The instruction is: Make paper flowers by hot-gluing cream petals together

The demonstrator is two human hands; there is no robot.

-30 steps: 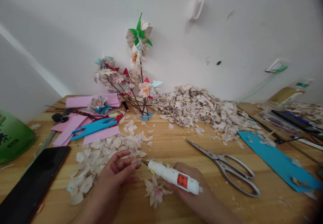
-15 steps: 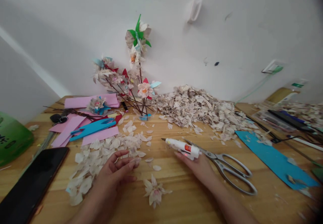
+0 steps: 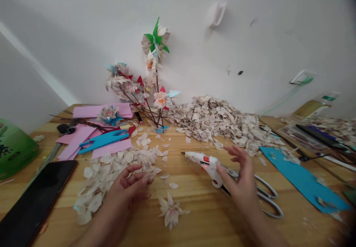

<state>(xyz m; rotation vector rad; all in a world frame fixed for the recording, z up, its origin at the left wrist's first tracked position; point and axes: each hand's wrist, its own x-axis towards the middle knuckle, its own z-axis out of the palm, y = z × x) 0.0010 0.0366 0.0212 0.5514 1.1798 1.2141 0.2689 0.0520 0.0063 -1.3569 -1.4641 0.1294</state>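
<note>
My left hand (image 3: 129, 185) is closed over the edge of the loose pale petals (image 3: 111, 169), with a thin whitish petal (image 3: 150, 177) pinched at its fingertips. My right hand (image 3: 240, 176) is open, fingers spread and raised, its thumb close to the back of a white glue gun (image 3: 201, 160). The glue gun lies on the wooden table, nozzle towards the left. Partly behind it and my right hand are grey-handled scissors (image 3: 271, 204). Between my hands, nearer to me, lies a small pale flower (image 3: 171, 211) made of petals.
Petal flowers on twigs (image 3: 162, 99) stand against the wall beside a heap of dried petals (image 3: 214, 119). Pink paper strips (image 3: 111, 148) and cut blue paper (image 3: 104, 140) lie left, near a black phone (image 3: 39, 198). A blue sheet (image 3: 300, 178) lies right.
My right hand has let go of the glue gun and opened, lifting to the right. The glue gun now rests on the table. My left hand has stayed put.
</note>
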